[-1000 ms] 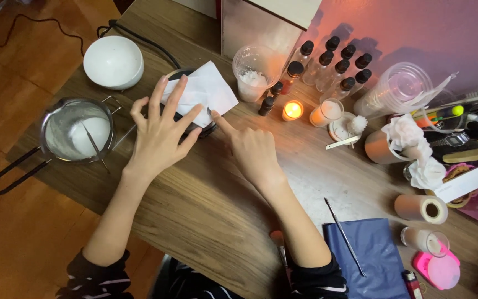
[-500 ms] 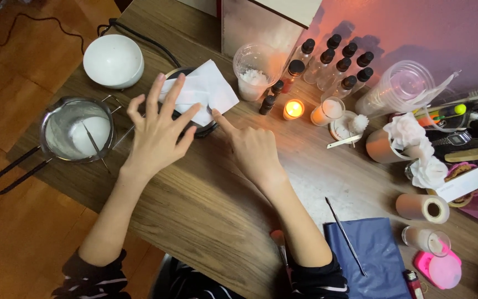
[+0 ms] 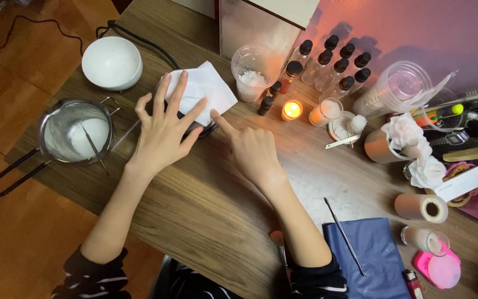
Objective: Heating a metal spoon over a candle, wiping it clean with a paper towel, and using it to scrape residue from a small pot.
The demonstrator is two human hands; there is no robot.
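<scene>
Since a second ago almost nothing has shifted: our left hand (image 3: 164, 130) still lies flat with fingers spread on the white folded paper tissue (image 3: 204, 94), and our right hand (image 3: 247, 147) still points its forefinger at the tissue's near edge. Neither hand has a grip on anything; the left is open and pressing down, the right is loosely curled with only the forefinger stretched out, touching or nearly touching the tissue.

That tissue lies on a dark round object (image 3: 203, 132), mostly hidden, toward the far side of the wooden bench (image 3: 206, 210). Just left of our left hand stands a metal pouring pot with a long black loop handle (image 3: 76, 133), holding white wax and a thin stick. Beyond it sits a white domed bowl-shaped object (image 3: 112, 62) with a black cable running away behind.

To the right of the tissue we see a clear plastic cup with white flakes (image 3: 253, 72), two small dark dropper bottles, and a lit tealight candle (image 3: 291, 109). A cluster of clear bottles with black caps (image 3: 338, 66) stands behind the candle. Near our right forearm lies a dark blue sheet (image 3: 369, 260) with a thin metal rod (image 3: 344, 235) across it, and a pink round lid (image 3: 438, 268) sits at the near right corner.
</scene>
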